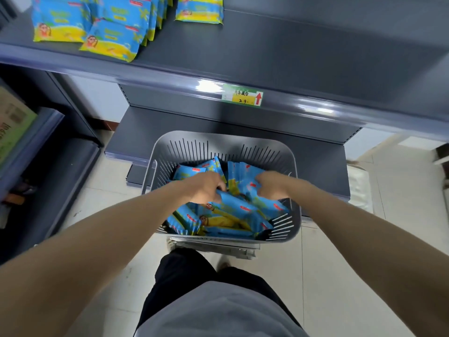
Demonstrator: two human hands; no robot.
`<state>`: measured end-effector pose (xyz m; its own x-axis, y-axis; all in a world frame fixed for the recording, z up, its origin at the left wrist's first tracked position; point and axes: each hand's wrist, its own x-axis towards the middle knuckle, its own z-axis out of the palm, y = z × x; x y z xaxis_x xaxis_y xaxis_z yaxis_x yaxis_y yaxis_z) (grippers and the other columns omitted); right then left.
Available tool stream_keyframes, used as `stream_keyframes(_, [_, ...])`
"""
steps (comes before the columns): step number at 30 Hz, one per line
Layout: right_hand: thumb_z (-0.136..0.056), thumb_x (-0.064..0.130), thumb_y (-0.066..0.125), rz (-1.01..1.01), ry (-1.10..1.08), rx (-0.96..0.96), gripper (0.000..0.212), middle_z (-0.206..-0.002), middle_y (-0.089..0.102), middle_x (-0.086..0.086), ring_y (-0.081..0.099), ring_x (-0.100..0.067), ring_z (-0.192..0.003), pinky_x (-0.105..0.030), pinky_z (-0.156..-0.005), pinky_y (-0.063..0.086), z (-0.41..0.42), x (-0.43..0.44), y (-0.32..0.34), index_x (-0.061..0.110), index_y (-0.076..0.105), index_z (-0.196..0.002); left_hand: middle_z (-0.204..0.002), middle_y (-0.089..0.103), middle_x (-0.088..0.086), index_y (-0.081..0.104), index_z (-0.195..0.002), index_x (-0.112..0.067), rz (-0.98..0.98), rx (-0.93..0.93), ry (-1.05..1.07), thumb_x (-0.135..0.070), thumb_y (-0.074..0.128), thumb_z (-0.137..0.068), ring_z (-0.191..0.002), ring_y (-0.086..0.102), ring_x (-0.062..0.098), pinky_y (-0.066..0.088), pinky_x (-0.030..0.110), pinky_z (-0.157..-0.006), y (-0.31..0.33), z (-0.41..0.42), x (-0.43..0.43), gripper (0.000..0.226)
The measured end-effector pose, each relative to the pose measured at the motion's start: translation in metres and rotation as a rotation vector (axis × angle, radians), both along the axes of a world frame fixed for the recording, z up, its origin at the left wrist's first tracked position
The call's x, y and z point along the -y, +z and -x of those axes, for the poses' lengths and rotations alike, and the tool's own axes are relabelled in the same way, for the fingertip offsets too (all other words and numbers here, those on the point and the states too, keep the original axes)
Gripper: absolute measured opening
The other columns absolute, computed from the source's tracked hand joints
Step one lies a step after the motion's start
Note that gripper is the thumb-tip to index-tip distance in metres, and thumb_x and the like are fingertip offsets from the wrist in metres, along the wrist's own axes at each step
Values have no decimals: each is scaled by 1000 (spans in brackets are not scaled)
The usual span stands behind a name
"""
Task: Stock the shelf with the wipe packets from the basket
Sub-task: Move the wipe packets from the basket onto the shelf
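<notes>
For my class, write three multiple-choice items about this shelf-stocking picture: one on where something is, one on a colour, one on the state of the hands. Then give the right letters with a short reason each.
1. Where does the grey slotted plastic basket stand?
A. On the upper shelf
B. Low down in front of the person, below the upper shelf
C. On a cardboard box

2. What colours are the soft plastic wipe packets?
A. Mainly blue and yellow
B. Red and black
C. Plain white

3. What are the left hand and right hand doing?
A. Resting on the shelf edge
B. Both down in the basket among the packets
C. Holding the price label

Answers:
1 B: the basket sits beneath the dark grey metal upper shelf.
2 A: blue wrappers with yellow bands.
3 B: both hands are closed around packets inside the basket.
</notes>
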<state>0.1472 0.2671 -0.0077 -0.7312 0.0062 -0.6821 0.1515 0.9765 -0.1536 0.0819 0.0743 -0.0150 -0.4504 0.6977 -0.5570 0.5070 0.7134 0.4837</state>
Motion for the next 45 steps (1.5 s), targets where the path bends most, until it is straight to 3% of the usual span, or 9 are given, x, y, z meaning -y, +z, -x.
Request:
stream_keyframes(3, [-87, 15, 44, 52, -70, -176, 23, -110, 59, -13, 57, -30, -98, -30, -72, 42, 26, -7, 39, 6, 54, -106, -103, 65, 4, 66, -106, -12, -67, -110, 27, -21, 65, -84, -86, 58, 20, 43, 27, -74, 30, 22, 5, 24])
stream_keyframes(10, [-85, 8, 46, 94, -67, -527, 11, -76, 46, 1, 45, -22, -77, -29, -56, 25, 85, -9, 140, 15, 42, -77, -75, 58, -4, 67, -91, -18, -270, -329, 111, -23, 66, -79, -66, 53, 15, 37, 22, -55, 111, 65, 18, 13])
stream_keyframes(13, [-86, 5, 41, 168, -90, -627, 30, -90, 54, -4, 50, -23, -76, -28, -57, 31, 112, -4, 177, 13, 48, -114, -76, 60, 1, 68, -89, -13, -344, -374, 134, -19, 68, -79, -63, 50, 13, 37, 23, -55, 141, 88, 26, 12])
stream_keyframes(15, [-88, 6, 38, 180, -81, -668, 52, -77, 51, -3, 50, -23, -65, -29, -52, 35, 129, 1, 198, 25, 31, -136, -76, 62, 2, 69, -88, -12, -407, -337, 191, -17, 71, -78, -63, 51, 11, 37, 17, -52, 156, 106, 32, 12])
stream_keyframes(18, [-90, 4, 33, 184, -47, -748, 49, -67, 46, -9, 41, -23, -56, -31, -51, 35, 162, 6, 217, 29, 32, -132, -68, 58, -3, 70, -87, -12, -466, -294, 258, -15, 72, -78, -52, 48, 2, 34, 10, -45, 174, 134, 41, 9])
stream_keyframes(23, [-91, 13, 52, 293, -149, -764, 20, -69, 45, -1, 43, -18, -55, -26, -50, 39, 226, 7, 218, 19, 54, -110, -74, 59, 4, 67, -84, -13, -517, -290, 281, -14, 70, -81, -63, 49, 13, 40, 25, -60, 190, 188, 51, 5])
stream_keyframes(31, [-78, -1, 59, 91, -75, -689, 89, -115, 55, -18, 56, -32, -102, -38, -78, 49, 334, 11, 199, 33, 13, -147, -73, 58, -1, 67, -88, -11, -548, -373, 277, -13, 68, -82, -59, 48, 6, 35, 9, -49, 185, 280, 47, 6])
stream_keyframes(39, [-78, 8, 72, 64, -120, -655, 45, -123, 55, -12, 54, -26, -104, -33, -83, 46, 400, 5, 174, 11, 55, -120, -76, 50, -10, 64, -111, -14, -454, -440, 195, -23, 65, -86, -63, 47, 8, 35, 9, -51, 158, 331, 25, 27])
stream_keyframes(45, [-79, 4, 68, 64, -148, -741, 39, -122, 57, -8, 54, -24, -111, -34, -91, 47, 419, 0, 170, 10, 58, -117, -101, 54, 12, 58, -121, -20, -336, -671, 63, -30, 63, -85, -103, 46, 28, 39, 36, -92, 156, 358, 3, 38])
